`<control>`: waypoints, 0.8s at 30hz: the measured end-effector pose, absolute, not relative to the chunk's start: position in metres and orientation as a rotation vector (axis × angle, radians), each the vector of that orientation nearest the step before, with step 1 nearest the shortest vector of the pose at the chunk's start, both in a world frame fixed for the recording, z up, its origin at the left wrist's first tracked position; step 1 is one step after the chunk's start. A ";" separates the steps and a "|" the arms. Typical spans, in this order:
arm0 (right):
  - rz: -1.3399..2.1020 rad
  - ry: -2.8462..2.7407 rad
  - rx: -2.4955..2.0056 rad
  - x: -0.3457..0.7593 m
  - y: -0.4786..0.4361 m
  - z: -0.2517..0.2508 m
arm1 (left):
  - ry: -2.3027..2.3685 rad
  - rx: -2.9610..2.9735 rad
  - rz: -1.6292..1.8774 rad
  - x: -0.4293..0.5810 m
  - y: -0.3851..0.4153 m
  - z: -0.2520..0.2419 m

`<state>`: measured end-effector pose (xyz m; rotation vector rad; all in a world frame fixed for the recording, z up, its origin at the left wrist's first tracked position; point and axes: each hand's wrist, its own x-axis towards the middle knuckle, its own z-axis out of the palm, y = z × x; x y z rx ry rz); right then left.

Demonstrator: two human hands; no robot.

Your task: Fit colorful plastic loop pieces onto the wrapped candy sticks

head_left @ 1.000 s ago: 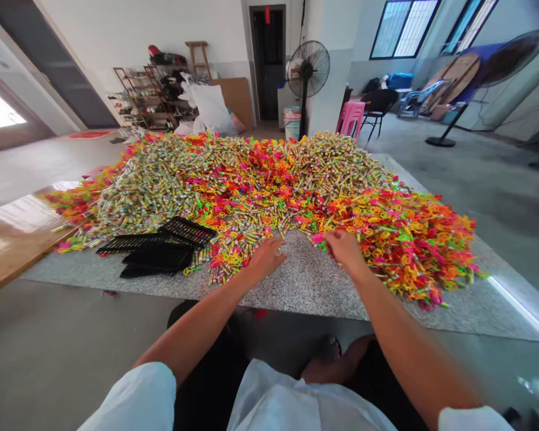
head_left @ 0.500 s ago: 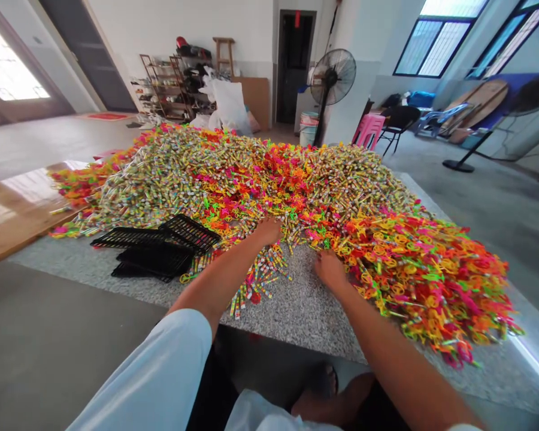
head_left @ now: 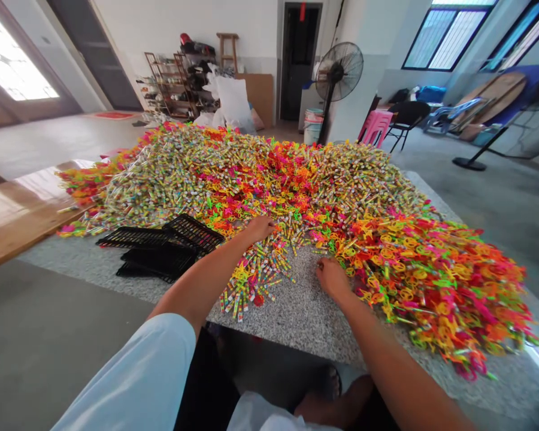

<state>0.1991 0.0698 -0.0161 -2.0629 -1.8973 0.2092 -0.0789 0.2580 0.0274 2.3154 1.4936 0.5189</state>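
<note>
A broad heap of small printed tubes (head_left: 161, 179), many with bright plastic loop-shaped ends, covers much of a speckled stone table (head_left: 305, 311). My left hand (head_left: 261, 228) is over the near middle of the heap, fingers curled downward; whatever is in them is hidden. Below it, a smaller spread of tubes (head_left: 247, 287) lies near the table's front edge. My right hand (head_left: 332, 278) rests at the edge of the right-hand mound of orange, yellow and pink loop-ended pieces (head_left: 431, 275). Its fingers are bent together, and anything they hold is too small to make out.
Black slotted plastic trays (head_left: 161, 251) are stacked loosely left of my left forearm. A wooden board (head_left: 22, 221) adjoins the table at left. Behind the heap stand a pedestal fan (head_left: 339, 72), a white bag (head_left: 236, 105) and pink stools (head_left: 377, 127).
My left hand has shifted slightly left and its fingers have drawn in. My right hand has moved slightly down, its fingers more curled. The view has turned a little left.
</note>
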 end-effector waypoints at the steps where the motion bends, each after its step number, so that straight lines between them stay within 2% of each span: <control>1: 0.271 -1.826 -2.012 0.199 0.066 -0.016 | 1.511 2.291 0.552 -0.083 0.254 0.030; 6: 0.682 -1.322 -1.654 0.188 0.046 -0.003 | 1.519 2.108 0.758 -0.090 0.218 0.042; 10: 1.015 -1.026 -1.357 0.171 0.024 0.019 | 1.233 1.542 1.023 -0.078 0.162 0.050; 17: 1.028 -0.925 -1.213 0.142 -0.002 0.038 | 0.987 1.267 1.044 -0.044 0.070 0.061; 24: 1.006 -0.964 -1.161 0.122 -0.033 0.032 | 1.047 1.402 1.188 -0.019 0.044 0.057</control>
